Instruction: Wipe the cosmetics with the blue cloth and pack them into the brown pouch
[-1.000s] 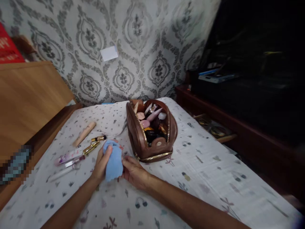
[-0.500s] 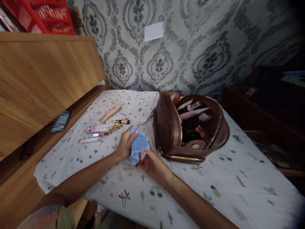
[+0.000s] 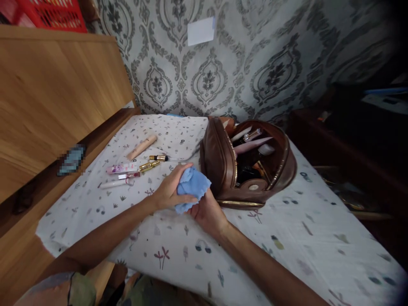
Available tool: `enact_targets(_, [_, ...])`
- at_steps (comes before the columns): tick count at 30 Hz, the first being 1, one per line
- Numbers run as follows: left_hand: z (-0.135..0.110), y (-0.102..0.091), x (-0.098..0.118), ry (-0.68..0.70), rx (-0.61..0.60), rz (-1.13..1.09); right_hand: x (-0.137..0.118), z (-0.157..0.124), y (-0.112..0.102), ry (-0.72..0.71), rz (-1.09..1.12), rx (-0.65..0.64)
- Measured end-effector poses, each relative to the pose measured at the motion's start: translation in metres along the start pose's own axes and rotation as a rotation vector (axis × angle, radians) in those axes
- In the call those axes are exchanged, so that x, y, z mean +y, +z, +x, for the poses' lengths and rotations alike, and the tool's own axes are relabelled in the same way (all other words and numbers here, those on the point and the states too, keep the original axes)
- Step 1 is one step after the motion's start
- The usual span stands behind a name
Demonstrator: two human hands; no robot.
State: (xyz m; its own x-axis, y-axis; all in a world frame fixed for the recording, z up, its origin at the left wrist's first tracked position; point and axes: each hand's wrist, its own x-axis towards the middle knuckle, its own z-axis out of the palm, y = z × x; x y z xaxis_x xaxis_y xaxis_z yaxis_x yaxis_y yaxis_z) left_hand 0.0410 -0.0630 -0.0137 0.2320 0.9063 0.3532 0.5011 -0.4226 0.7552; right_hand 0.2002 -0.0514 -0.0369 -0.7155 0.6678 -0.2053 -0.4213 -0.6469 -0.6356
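Note:
A light blue cloth with a wavy edge is bunched between my two hands. My left hand grips it from the left, the thumb laid across its front. Cupped beneath and to the right is my right hand, its fingers mostly covered by the cloth. A small pale pink item showed in that hand half a second ago; the cloth now hides it. Just right of my hands stands a brown cosmetic bag, unzipped, with a pink tube and other cosmetics inside.
Left on the patterned white tablecloth lie a beige tube, a gold lipstick, a black-and-gold tube, a pink-and-white tube, a lip gloss and a white pen-like stick. A wooden cabinet borders the left.
My left hand has drawn the cloth over the pale pink item, its thumb now lying across the front. The whole view has shifted slightly; the bag and loose cosmetics have stayed put.

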Motion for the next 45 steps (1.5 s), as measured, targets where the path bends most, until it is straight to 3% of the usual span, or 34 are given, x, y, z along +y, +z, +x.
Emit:
enact_targets(6, [0.0, 0.001, -0.004, 0.038, -0.01, 0.103, -0.002, -0.001, 0.0, 0.002, -0.019, -0.009])
enact_targets(12, [-0.002, 0.0, 0.01, 0.02, 0.109, 0.01, -0.003, -0.001, 0.004, -0.007, -0.019, -0.001])
enact_targets(18, [0.001, 0.0, 0.004, -0.197, 0.262, -0.194, -0.006, -0.001, 0.003, -0.009, -0.087, 0.025])
enact_targets(22, [0.006, 0.003, -0.007, -0.38, 0.391, -0.469, -0.008, -0.002, 0.005, -0.051, -0.085, 0.027])
enact_targets(26, [0.008, 0.004, -0.009, -0.415, 0.321, -0.626, -0.007, -0.004, 0.007, -0.116, -0.031, 0.027])
enact_targets(31, [0.003, 0.001, -0.009, -0.4, 0.263, -0.538, -0.005, -0.005, 0.008, -0.189, -0.031, 0.045])
enact_targets(37, [0.002, 0.0, -0.005, -0.381, 0.366, -0.344, -0.005, -0.005, 0.004, -0.208, -0.21, 0.035])
enact_targets(45, [0.004, 0.0, -0.013, -0.489, 0.482, -0.501, -0.009, -0.009, 0.002, -0.356, -0.642, -0.006])
